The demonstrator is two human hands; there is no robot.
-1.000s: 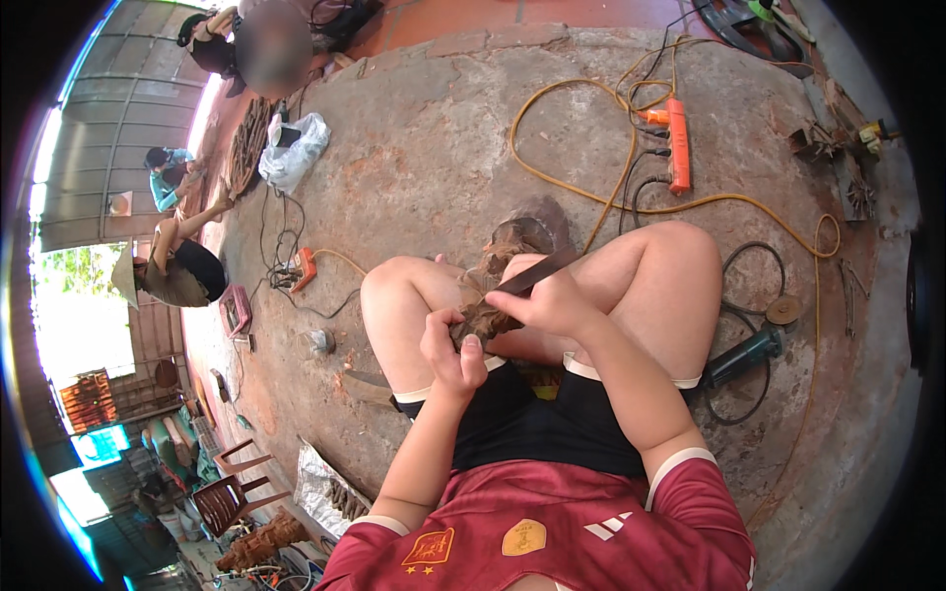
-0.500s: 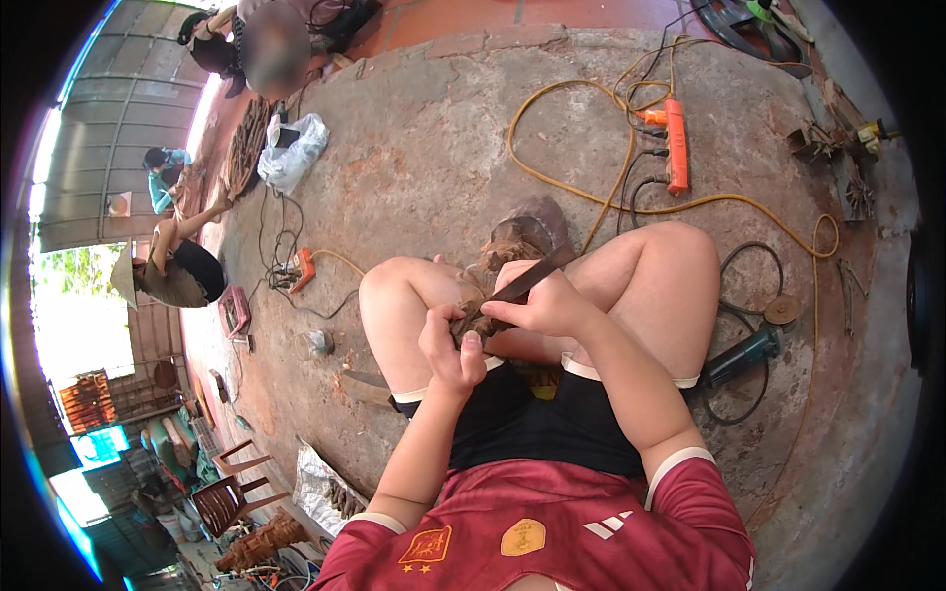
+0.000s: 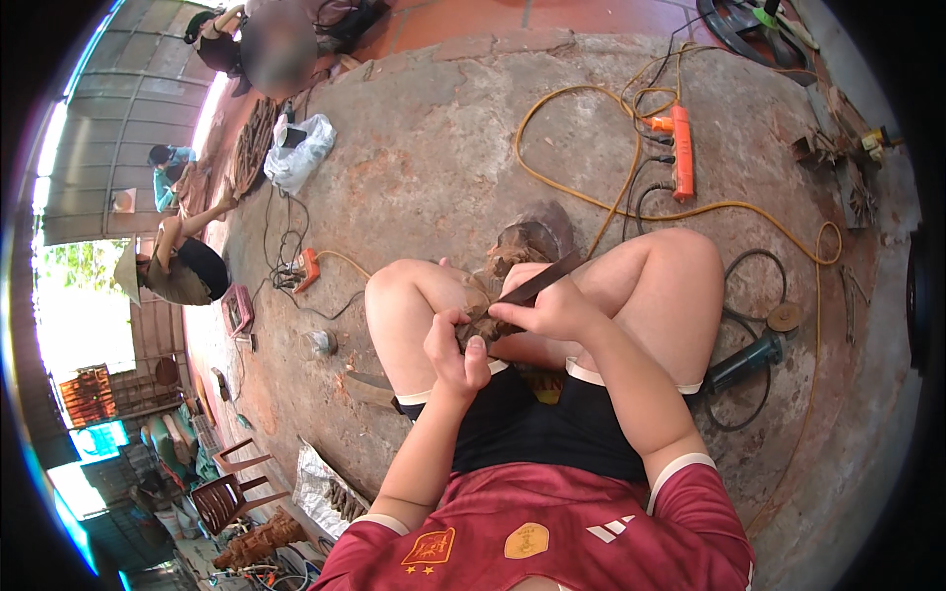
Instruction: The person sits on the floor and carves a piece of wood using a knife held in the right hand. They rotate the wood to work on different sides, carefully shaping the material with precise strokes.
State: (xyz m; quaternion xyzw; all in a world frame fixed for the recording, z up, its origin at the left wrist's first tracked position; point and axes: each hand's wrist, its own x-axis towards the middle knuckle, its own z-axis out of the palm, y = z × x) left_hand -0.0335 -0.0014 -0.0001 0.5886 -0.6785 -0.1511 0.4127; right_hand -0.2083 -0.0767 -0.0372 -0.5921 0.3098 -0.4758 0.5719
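Observation:
Between my bent knees, my left hand (image 3: 457,357) is closed around a small brown piece that looks like carved wood (image 3: 473,333), its thumb pressed on the near side. My right hand (image 3: 552,307) grips a dark, flat, blade-like strip (image 3: 544,278); I cannot tell whether it is a knife or a file. The strip slants up to the right, and its lower end lies close to the brown piece, where fingers hide any contact. Just beyond my hands, a larger brown carved-looking lump (image 3: 522,241) rests on the floor by my feet.
An orange power strip (image 3: 682,153) with a looping yellow cord (image 3: 522,123) lies ahead right. By my right thigh is a dark green power tool (image 3: 744,362). A plastic bag (image 3: 301,158), a glass jar (image 3: 320,344) and a second orange socket (image 3: 308,268) are leftward. Other people sit far left.
The whole view has shifted slightly to the right. Both hands keep their grips on the brown piece and the dark strip, with hardly any visible movement between them.

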